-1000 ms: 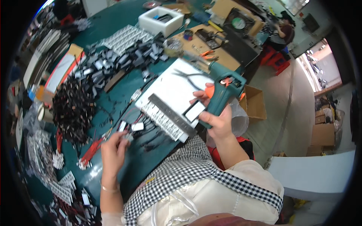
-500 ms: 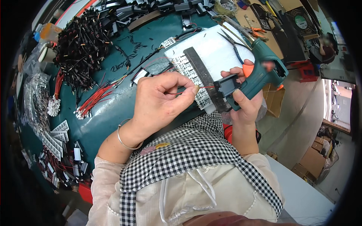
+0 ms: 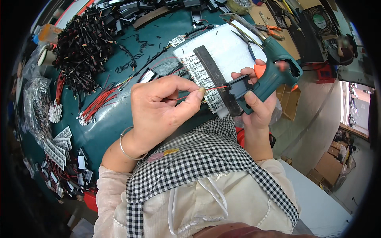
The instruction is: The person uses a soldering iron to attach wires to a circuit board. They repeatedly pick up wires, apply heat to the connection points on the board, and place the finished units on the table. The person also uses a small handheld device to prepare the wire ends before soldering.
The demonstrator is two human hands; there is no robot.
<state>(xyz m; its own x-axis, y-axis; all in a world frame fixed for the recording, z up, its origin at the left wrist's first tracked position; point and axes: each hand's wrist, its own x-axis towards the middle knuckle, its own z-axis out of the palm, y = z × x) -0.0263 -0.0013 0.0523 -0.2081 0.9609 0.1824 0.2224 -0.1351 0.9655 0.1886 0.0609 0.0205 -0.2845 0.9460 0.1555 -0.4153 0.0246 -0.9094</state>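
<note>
My left hand [image 3: 164,107] pinches a thin red wire [image 3: 216,87] between thumb and forefinger. The wire runs across to the end of a small black plastic housing [image 3: 240,87], an open, tray-like piece. My right hand [image 3: 260,109] grips this housing together with a dark green glue gun [image 3: 274,77] with an orange trigger. The thumb is in front and the fingertips are behind. Just beyond both hands, a dark bar [image 3: 216,77] lies across rows of small white circuit boards [image 3: 194,69]. These rest at the edge of a white foam sheet [image 3: 220,41].
Pliers [image 3: 248,43] lie by the foam sheet. A large heap of black cables [image 3: 85,51] covers the left of the green table [image 3: 107,139], near red wires with white connectors [image 3: 93,111]. Black housings [image 3: 139,10] pile up at the back. Cardboard boxes [image 3: 327,164] stand on the floor at right.
My left hand has drawn a little to the left and the red wire now looks taut, slanting up to the housing. My right hand has barely moved, still holding the glue gun and housing.
</note>
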